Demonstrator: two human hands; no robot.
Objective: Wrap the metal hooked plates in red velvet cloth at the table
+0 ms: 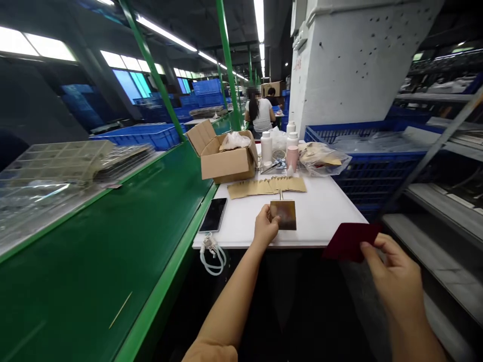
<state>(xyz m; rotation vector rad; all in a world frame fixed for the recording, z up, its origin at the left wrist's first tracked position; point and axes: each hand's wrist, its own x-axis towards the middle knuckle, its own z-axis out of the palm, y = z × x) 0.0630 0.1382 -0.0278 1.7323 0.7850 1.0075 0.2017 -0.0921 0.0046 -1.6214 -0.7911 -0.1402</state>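
My left hand [266, 226] rests at the near edge of the white table [320, 226], with its fingers on the side of a flat square gold-brown object [284, 214] that has a short metal stem on top. That object stands or lies on the tabletop; I cannot tell which. My right hand [396, 281] is off the table's right corner, pinching a dark red flat piece [350, 241], perhaps a card or pouch. Beyond them, a row of overlapping kraft paper cards [266, 187] lies on the table.
A black phone [213, 214] and a white cable [212, 256] sit at the table's left edge. Further back are a cardboard box [226, 161], white bottles [266, 148], and a plastic bag [320, 159]. A green bench [101, 251] runs left; blue crates [372, 166] stand right.
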